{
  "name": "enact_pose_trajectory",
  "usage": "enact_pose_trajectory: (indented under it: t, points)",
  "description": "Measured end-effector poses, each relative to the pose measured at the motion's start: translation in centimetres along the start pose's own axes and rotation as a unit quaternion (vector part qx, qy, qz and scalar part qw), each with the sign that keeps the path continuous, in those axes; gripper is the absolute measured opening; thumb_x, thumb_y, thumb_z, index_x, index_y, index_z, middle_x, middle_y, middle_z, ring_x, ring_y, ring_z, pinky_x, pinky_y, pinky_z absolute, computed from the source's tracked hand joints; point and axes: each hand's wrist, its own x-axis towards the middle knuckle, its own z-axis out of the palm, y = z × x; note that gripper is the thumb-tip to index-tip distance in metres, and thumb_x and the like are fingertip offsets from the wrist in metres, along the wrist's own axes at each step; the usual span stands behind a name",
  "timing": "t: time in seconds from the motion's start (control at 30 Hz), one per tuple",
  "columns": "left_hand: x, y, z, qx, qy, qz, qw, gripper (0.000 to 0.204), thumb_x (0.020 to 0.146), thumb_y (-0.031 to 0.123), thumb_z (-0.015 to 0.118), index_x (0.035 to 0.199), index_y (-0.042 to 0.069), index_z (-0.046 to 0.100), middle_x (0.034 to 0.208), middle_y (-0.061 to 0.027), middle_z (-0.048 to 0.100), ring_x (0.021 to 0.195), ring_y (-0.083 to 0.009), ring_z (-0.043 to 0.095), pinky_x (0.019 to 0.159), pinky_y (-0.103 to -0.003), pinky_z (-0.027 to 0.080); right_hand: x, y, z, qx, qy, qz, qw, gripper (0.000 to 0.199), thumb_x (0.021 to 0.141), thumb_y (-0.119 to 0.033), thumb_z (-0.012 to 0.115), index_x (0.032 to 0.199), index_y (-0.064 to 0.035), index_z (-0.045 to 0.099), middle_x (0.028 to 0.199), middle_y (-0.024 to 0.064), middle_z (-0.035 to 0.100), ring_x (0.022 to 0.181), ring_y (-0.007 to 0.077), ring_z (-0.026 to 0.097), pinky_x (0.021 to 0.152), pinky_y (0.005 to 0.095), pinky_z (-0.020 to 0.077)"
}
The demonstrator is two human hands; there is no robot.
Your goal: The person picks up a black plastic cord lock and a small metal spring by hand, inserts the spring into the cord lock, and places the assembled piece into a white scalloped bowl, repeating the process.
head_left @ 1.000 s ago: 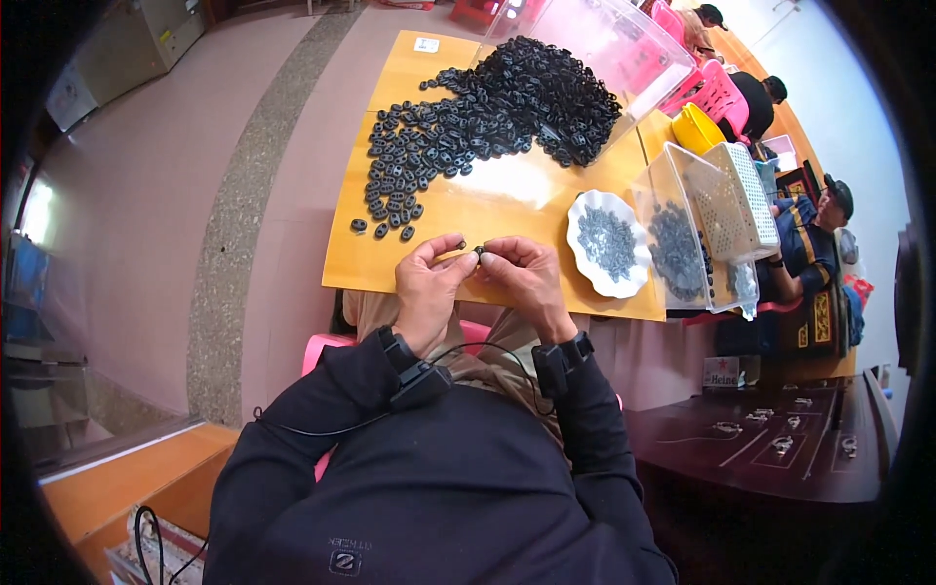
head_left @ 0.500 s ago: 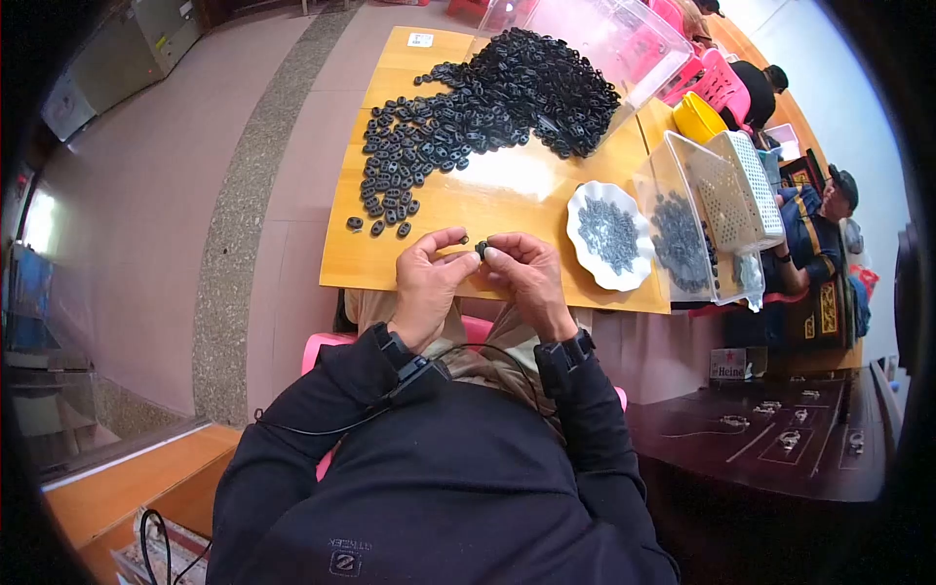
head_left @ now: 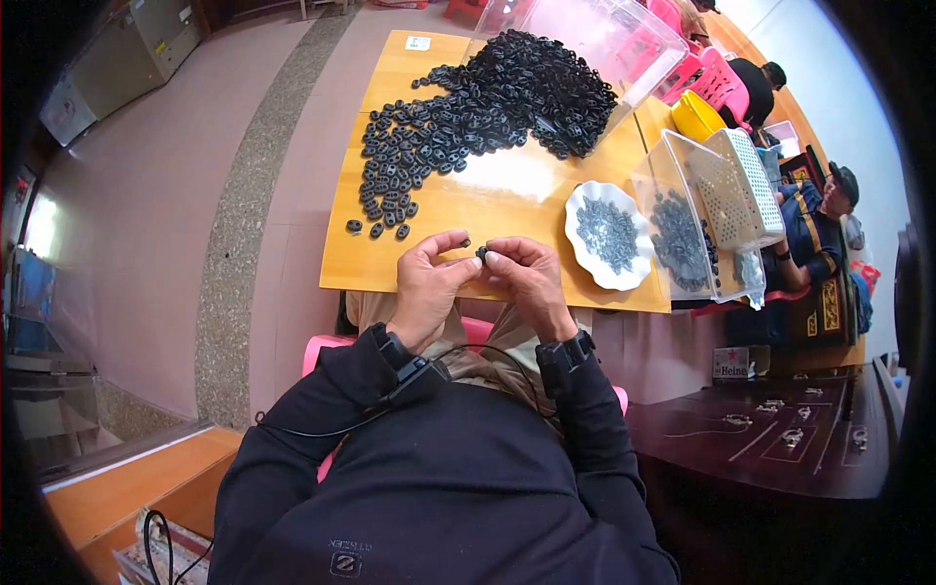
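At the table's near edge, my left hand [head_left: 429,283] and my right hand [head_left: 531,283] meet. Their thumbs and fingers pinch a small black plastic piece [head_left: 482,253] between them; its exact shape is too small to tell. A second tiny dark bit [head_left: 465,243] shows by my left index fingertip. Beyond my hands lie loose black oval two-hole pieces [head_left: 390,166], which merge into a big heap [head_left: 541,88] farther back. Right of my right hand stands a white scalloped dish [head_left: 573,241] with many small greyish translucent bits [head_left: 609,234].
A clear plastic bin [head_left: 663,161] holding dark pieces sits at the table's right edge, a white perforated basket [head_left: 756,185] against it. A large clear tub [head_left: 643,39] and a yellow bowl [head_left: 694,117] stand farther back. Another person [head_left: 814,234] sits at right.
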Motion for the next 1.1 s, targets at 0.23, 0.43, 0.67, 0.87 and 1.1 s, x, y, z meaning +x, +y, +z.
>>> enact_pose_trajectory:
  t: [0.23,0.43,0.67,0.87,1.1]
  points:
    - [0.1,-0.1,0.2,-0.01,0.001,0.001,1.0,0.038,0.08,-0.004,0.066,0.115,-0.01,0.053,0.094,-0.0107,0.063,0.077,-0.0128,0.064,0.071,-0.022,0.052,0.0,0.5,-0.5,0.014,-0.012,-0.004,1.0,0.017,0.089,-0.006,0.062,0.105,0.0009,0.064,0.091,0.0072,0.069,0.077,0.012,0.066,0.071,0.0244,0.0559]
    - [0.3,-0.9,-0.3,-0.01,0.003,-0.002,1.0,0.035,0.083,0.0,0.067,0.114,-0.008,0.053,0.096,-0.0114,0.063,0.081,-0.0126,0.063,0.073,-0.022,0.052,-0.1,0.9,-0.5,-0.021,-0.046,-0.037,0.998,0.02,0.088,-0.003,0.064,0.107,0.0037,0.063,0.096,0.0093,0.067,0.081,0.0127,0.066,0.073,0.0256,0.0557]
    - [0.3,-0.9,-0.4,-0.033,0.008,-0.026,0.999,0.033,0.083,-0.001,0.066,0.113,-0.007,0.054,0.096,-0.0101,0.062,0.081,-0.0124,0.062,0.073,-0.023,0.052,-0.4,0.1,-0.1,-0.281,-0.045,-0.192,0.939,0.022,0.082,-0.002,0.07,0.102,0.0038,0.064,0.091,0.0068,0.067,0.078,0.012,0.065,0.07,0.0233,0.0528]
    - [0.2,-0.8,-0.2,-0.027,0.012,-0.025,0.999,0.032,0.083,-0.001,0.066,0.112,-0.007,0.054,0.097,-0.0102,0.061,0.081,-0.0128,0.062,0.073,-0.024,0.054,-0.7,-0.9,0.8,-0.42,-0.03,-0.343,0.839,0.021,0.078,-0.001,0.068,0.097,0.0017,0.062,0.086,0.0168,0.065,0.076,0.0293,0.066,0.065,0.0332,0.0526]
    - [0.1,-0.8,0.0,-0.024,0.011,-0.037,0.999,0.029,0.084,0.0,0.066,0.111,-0.002,0.055,0.096,-0.007,0.06,0.085,-0.0133,0.061,0.076,-0.024,0.053,-0.9,-0.8,0.7,-0.43,-0.032,-0.381,0.818,0.022,0.08,-0.003,0.065,0.1,0.0008,0.057,0.088,0.0173,0.061,0.079,0.0345,0.062,0.068,0.0388,0.0503]
